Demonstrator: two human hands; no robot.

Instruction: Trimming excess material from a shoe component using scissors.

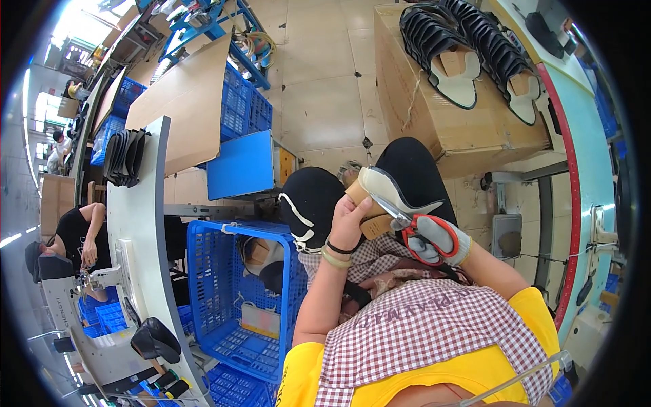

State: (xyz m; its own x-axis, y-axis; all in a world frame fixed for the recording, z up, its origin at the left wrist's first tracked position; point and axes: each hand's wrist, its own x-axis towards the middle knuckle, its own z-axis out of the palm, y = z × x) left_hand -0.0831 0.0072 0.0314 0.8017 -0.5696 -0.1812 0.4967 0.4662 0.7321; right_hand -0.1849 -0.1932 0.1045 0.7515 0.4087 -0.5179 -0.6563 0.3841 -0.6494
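Observation:
Above my lap, my left hand (348,224) is closed round a shoe upper (382,186) with a cream lining and tan inner pieces, its rounded end pointing away from me. Red-handled scissors (409,234) are gripped in my right hand (439,239), which wears a pale glove with grey finger parts. The scissor blades lie against the upper's lower right edge, close to my left fingers. Whether they are cutting into it, I cannot tell. A bracelet and a dark band circle my left wrist.
At my left stands a blue plastic crate (293,319) with a few pieces inside. Beyond it are a white bench (146,224), a sewing machine (88,322) and a co-worker (73,234). Rows of black shoe uppers (424,37) lie on a cardboard box (468,129) at the far right.

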